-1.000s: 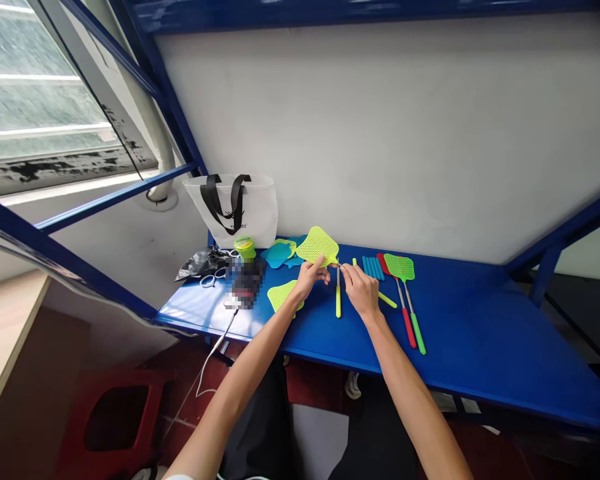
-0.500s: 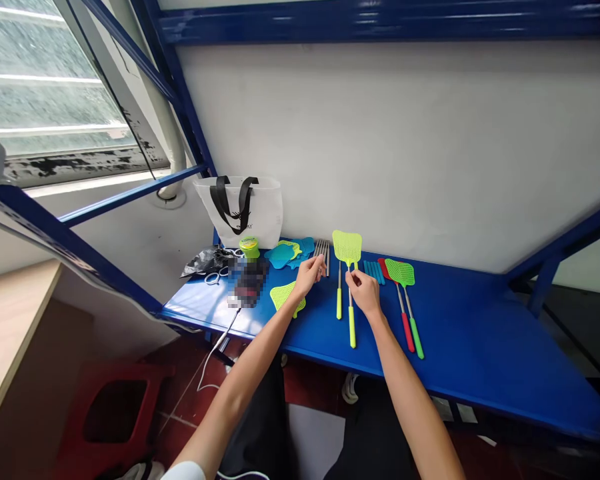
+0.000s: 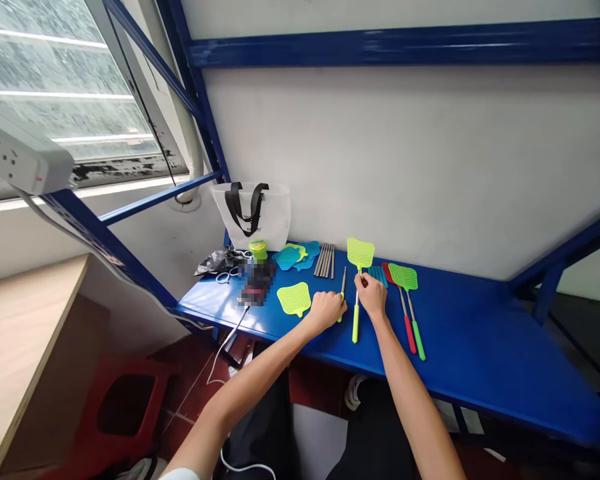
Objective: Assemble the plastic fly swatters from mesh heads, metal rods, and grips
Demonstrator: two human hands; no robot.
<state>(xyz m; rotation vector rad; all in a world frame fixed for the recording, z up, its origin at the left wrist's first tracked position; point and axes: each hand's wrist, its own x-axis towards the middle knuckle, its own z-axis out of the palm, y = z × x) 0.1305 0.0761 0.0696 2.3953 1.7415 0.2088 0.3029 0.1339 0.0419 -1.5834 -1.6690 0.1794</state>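
My right hand (image 3: 371, 297) pinches the metal stem of a neon yellow fly swatter (image 3: 361, 254), which lies on the blue shelf top (image 3: 455, 347) with its head toward the wall. My left hand (image 3: 325, 311) rests over a yellow-handled swatter stem (image 3: 343, 288), fingers curled on its yellow grip. A loose yellow swatter head (image 3: 294, 299) lies left of that hand. To the right of my right hand lie a green-handled swatter (image 3: 403, 278) and a red-handled one (image 3: 407, 325).
Behind my hands lie several metal rods (image 3: 326, 260), blue swatter heads (image 3: 296, 257) and teal handles (image 3: 377, 273). Farther left are a white tote bag (image 3: 250, 217), a green jar (image 3: 258, 250), scissors (image 3: 225, 277) and a blurred object (image 3: 255, 283) with a cable.
My left hand has moved right and toward me, from beside the metal rods onto the yellow grip. My right hand stays on the swatter stem. The view has turned slightly.
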